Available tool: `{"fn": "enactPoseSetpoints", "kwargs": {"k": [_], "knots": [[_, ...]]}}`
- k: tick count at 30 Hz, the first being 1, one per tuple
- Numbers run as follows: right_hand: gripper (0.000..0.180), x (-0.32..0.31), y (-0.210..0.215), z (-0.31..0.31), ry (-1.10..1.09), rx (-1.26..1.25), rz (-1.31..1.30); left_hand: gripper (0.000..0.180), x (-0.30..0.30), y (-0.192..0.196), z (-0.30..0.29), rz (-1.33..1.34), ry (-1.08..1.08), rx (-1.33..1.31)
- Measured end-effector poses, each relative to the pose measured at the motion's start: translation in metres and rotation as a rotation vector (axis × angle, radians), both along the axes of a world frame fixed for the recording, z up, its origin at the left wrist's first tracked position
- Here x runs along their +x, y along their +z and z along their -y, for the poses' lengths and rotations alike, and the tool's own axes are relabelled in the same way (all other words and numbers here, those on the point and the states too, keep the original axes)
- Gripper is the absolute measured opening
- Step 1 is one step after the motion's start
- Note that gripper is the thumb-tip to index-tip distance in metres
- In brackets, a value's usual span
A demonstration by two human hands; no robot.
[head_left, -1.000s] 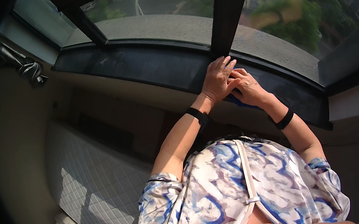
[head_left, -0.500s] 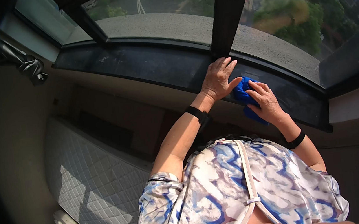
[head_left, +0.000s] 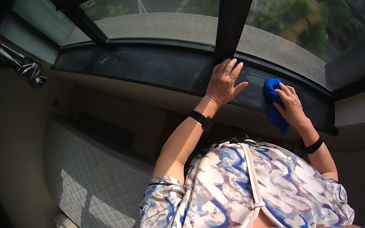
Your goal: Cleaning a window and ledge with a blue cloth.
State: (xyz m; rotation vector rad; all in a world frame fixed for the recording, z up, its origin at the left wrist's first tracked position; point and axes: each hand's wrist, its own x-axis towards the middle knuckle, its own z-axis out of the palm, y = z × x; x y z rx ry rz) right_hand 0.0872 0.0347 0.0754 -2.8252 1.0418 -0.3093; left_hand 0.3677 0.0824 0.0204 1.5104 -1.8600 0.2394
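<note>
A blue cloth (head_left: pixel 272 89) is bunched under the fingers of my right hand (head_left: pixel 291 104), pressed on the dark windowsill (head_left: pixel 154 67). One end of the cloth droops over the sill's near edge. Further left, my left hand (head_left: pixel 225 82) rests flat on the sill with its fingers stretched toward the foot of the window post (head_left: pixel 236 15). Nothing is in that hand. Faint pale smudges mark the sill's dark surface on the left.
Window panes (head_left: pixel 153 11) rise behind the sill, with a grey ledge (head_left: pixel 159 29) and trees outside. A quilted mattress (head_left: pixel 98 200) lies at the lower left. Tied-up shiny dark fabric (head_left: pixel 27 71) hangs at the far left. A pale wall (head_left: pixel 361 105) adjoins the sill's right end.
My right hand has slid the blue cloth to the right along the sill, away from my left hand. The left hand has stayed in nearly the same place.
</note>
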Motion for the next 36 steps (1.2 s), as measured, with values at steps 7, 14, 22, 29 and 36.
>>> {"fn": "enactPoseSetpoints", "kwargs": {"k": [7,14,22,29,36], "knots": [[0.049,0.037,-0.003,0.025,0.080,-0.036,-0.029,0.063,0.000,0.000,-0.001,0.001,0.013,0.002],[0.048,0.075,0.001,0.034,0.172,-0.025,-0.030,0.063,0.001,0.000,-0.001,0.000,0.017,-0.046],[0.048,0.102,0.012,0.037,0.158,0.050,-0.156,0.065,0.003,0.002,-0.004,-0.009,0.021,-0.098],[0.041,0.140,-0.018,0.038,0.394,0.008,0.080,0.065,0.002,0.000,-0.002,-0.015,0.017,-0.118],[0.039,0.164,-0.023,0.039,0.572,0.070,0.108,0.064,0.003,0.006,-0.005,-0.131,0.040,-0.150]]}}
